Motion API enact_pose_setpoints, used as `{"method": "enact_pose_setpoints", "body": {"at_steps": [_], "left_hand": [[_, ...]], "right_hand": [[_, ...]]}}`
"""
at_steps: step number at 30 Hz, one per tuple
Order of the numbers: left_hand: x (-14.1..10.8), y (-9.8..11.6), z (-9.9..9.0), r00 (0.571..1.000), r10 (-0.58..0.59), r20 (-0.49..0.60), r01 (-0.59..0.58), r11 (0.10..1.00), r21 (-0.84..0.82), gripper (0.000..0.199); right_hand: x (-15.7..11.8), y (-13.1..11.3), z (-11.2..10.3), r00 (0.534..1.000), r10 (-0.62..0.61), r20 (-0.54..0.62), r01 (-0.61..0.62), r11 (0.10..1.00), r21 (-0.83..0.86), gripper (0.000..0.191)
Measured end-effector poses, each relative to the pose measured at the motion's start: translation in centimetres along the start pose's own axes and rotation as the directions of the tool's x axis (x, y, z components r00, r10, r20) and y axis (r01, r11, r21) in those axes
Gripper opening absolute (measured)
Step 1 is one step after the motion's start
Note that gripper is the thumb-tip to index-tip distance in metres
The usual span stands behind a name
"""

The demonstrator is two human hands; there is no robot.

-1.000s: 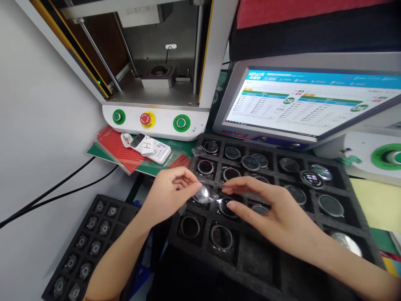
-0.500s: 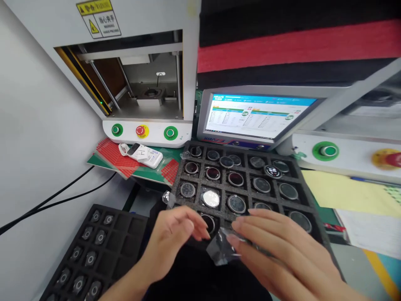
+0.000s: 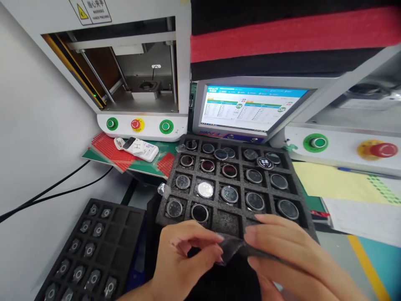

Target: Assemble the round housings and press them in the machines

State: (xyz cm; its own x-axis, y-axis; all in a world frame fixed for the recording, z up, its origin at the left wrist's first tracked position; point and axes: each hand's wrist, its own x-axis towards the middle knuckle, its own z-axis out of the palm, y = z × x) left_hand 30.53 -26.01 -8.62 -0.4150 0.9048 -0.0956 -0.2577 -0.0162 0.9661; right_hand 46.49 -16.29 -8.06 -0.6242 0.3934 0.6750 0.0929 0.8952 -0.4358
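Observation:
My left hand [image 3: 191,253] is closed in a pinch, thumb and forefinger on the left end of a crumpled clear plastic film [image 3: 231,247]. At the film's other end my right hand [image 3: 282,251] is closed round it. A dark thin edge shows between the right fingers; the rest of that item is hidden. Just beyond both hands lies a black foam tray [image 3: 230,221] of round watch faces, such as a black one [image 3: 199,213] near the left hand. One bright silvery face [image 3: 205,190] sits a row farther back, and a lit watch face [image 3: 265,162] rests near the tray's back right.
A second foam tray [image 3: 117,234] with small dark parts stands lower left. Behind are a press machine [image 3: 142,123] with buttons, a monitor [image 3: 250,108] and a white handheld device [image 3: 140,149]. Yellow paper [image 3: 328,179] and a pen [image 3: 357,170] lie right.
My left hand has moved right and down and now pinches the film, which it was apart from before. My right hand has shifted slightly right and down, still with the film.

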Motion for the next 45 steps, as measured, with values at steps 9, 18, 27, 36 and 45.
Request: {"method": "enact_pose_setpoints", "body": {"at_steps": [9, 18, 27, 36, 45], "left_hand": [[-0.4, -0.7, 0.7, 0.957, 0.291, 0.010, -0.284, 0.923, 0.261, 0.022], [-0.6, -0.6, 0.7, 0.922, 0.386, 0.036, -0.374, 0.862, 0.341, 0.024], [-0.8, -0.8, 0.8, 0.907, 0.421, 0.011, -0.401, 0.856, 0.326, 0.032], [-0.8, -0.5, 0.5, 0.921, 0.389, 0.005, -0.369, 0.868, 0.333, 0.025], [-0.6, -0.3, -0.1, 0.954, 0.286, 0.086, -0.294, 0.851, 0.436, 0.014]], "right_hand": [[1.7, 0.3, -0.3, 0.987, -0.049, 0.153, 0.054, 0.998, -0.029, 0.012], [1.6, 0.4, -0.2, 0.984, -0.015, 0.178, 0.013, 1.000, 0.012, 0.014], [0.9, 0.5, -0.4, 0.981, -0.058, 0.183, 0.061, 0.998, -0.010, 0.012], [1.2, 0.5, 0.0, 0.976, -0.056, 0.211, 0.058, 0.998, -0.002, 0.017], [0.9, 0.8, 0.0, 0.968, -0.019, 0.252, 0.021, 1.000, -0.007, 0.016]]}}
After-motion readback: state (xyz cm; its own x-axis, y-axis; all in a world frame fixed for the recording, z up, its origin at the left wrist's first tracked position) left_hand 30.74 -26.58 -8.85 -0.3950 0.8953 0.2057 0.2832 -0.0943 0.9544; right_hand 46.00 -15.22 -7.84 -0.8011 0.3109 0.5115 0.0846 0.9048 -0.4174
